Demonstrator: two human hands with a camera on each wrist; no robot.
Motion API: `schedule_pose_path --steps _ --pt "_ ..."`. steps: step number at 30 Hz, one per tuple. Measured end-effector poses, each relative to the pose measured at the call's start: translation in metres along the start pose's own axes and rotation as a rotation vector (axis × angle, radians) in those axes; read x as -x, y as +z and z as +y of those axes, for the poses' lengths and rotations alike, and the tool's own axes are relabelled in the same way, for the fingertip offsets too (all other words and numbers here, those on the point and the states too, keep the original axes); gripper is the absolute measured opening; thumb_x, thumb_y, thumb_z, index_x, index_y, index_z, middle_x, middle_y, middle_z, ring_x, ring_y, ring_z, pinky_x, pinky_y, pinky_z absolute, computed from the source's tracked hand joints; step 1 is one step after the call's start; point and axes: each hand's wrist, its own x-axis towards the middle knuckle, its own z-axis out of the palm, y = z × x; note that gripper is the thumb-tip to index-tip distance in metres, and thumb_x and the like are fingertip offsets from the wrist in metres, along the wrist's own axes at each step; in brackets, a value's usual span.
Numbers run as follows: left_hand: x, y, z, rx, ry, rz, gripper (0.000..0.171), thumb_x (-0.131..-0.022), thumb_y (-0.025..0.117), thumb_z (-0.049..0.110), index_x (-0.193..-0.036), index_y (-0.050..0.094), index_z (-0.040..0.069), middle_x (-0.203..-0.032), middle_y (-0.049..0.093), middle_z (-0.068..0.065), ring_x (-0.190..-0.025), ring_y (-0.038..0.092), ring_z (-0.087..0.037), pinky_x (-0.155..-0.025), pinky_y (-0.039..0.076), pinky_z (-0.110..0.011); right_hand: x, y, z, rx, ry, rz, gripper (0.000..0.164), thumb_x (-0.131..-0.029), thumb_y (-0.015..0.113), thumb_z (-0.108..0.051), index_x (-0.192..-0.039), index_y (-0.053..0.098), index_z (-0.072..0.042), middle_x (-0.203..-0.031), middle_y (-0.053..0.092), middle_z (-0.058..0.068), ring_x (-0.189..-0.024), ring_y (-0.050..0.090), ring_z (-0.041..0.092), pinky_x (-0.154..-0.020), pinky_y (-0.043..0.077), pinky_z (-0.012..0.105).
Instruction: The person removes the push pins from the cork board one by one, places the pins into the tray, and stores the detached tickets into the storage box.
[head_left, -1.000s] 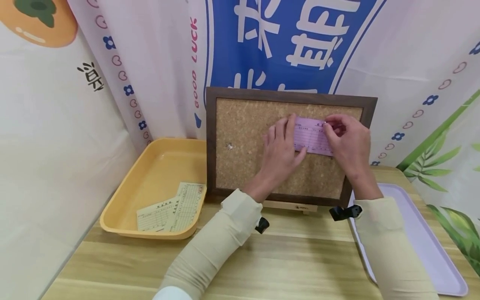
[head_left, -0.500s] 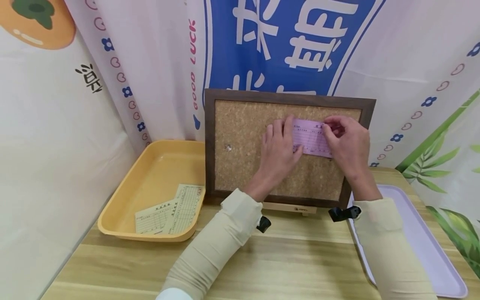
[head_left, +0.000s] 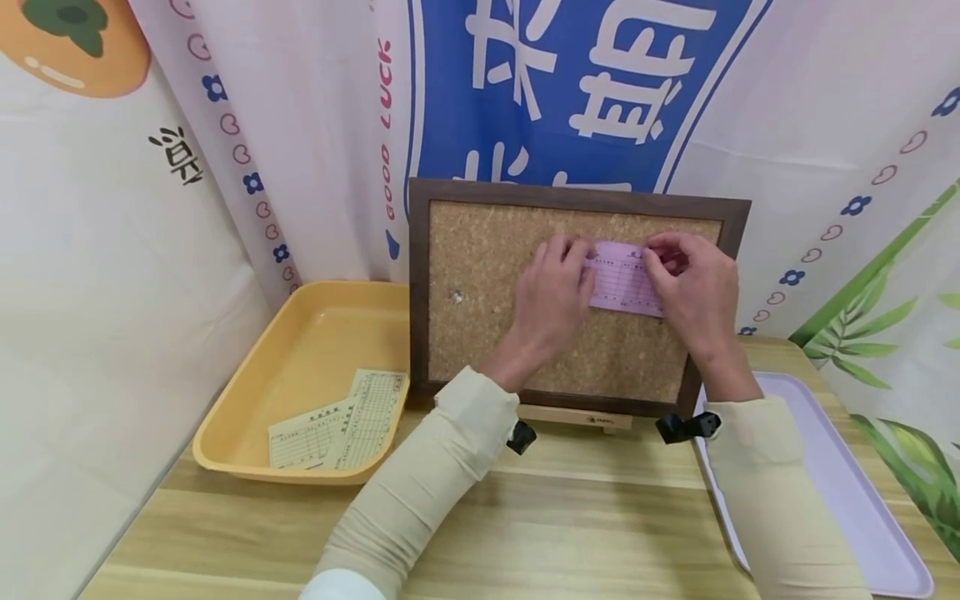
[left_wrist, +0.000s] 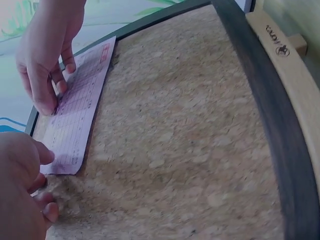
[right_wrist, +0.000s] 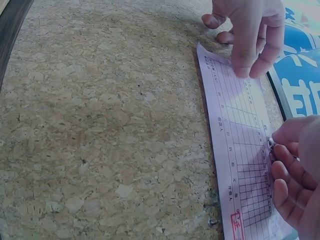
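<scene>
A pink receipt slip (head_left: 618, 279), printed with a grid, lies against the upper right of a framed corkboard (head_left: 487, 333). My right hand (head_left: 697, 287) pinches a small metallic push pin (right_wrist: 271, 142) at the slip's top edge, between thumb and index finger. Its point is hidden, so how deep it sits cannot be seen. My left hand (head_left: 551, 292) is at the slip's left end. The left thumb (right_wrist: 242, 65) touches the slip's face near its upper corner, while the other fingers bend loosely over the cork. One lower corner lifts slightly in the right wrist view.
A small shiny cluster (head_left: 457, 296) sits on the cork's left side. Left of the board, a yellow tray (head_left: 307, 333) holds yellow slips (head_left: 367, 417). A lilac tray (head_left: 847, 492) lies on the right, partly under the right arm. The board leans on a wooden stand (head_left: 573, 417).
The left thumb has left the slip's lower edge and moved up close to the index finger. My right hand stays at the top edge. The view has shifted slightly.
</scene>
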Motion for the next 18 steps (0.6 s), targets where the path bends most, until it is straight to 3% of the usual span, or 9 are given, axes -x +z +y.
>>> schedule_pose_path --steps 3,9,18 --pt "-0.004 -0.004 -0.002 0.034 -0.007 0.003 0.017 -0.103 0.063 0.019 -0.116 0.07 0.011 -0.104 0.061 -0.002 -0.083 0.056 -0.014 -0.06 0.045 -0.022 0.0 0.001 -0.001 -0.003 0.002 -0.002 0.026 -0.102 0.064 -0.024 -0.113 0.075 -0.003 -0.102 0.07 0.013 -0.088 0.062 0.025 -0.076 0.045 0.031" --pt "-0.014 -0.007 -0.005 0.01 -0.018 0.016 0.021 -0.102 0.064 0.019 -0.121 0.069 0.012 -0.1 0.064 0.0 -0.078 0.06 -0.012 -0.058 0.049 -0.025 0.0 0.0 0.0 -0.007 -0.006 -0.01 0.024 -0.101 0.064 -0.021 -0.114 0.074 -0.003 -0.104 0.07 0.013 -0.088 0.062 0.025 -0.077 0.045 0.029" --pt "-0.016 -0.005 -0.005 0.012 -0.001 0.054 0.013 -0.103 0.063 0.018 -0.11 0.072 0.013 -0.093 0.064 0.002 -0.071 0.057 -0.009 -0.053 0.045 -0.023 0.0 -0.002 0.005 -0.028 -0.016 -0.017 0.023 -0.101 0.064 -0.017 -0.114 0.075 -0.002 -0.106 0.071 0.013 -0.087 0.062 0.023 -0.076 0.043 0.02"
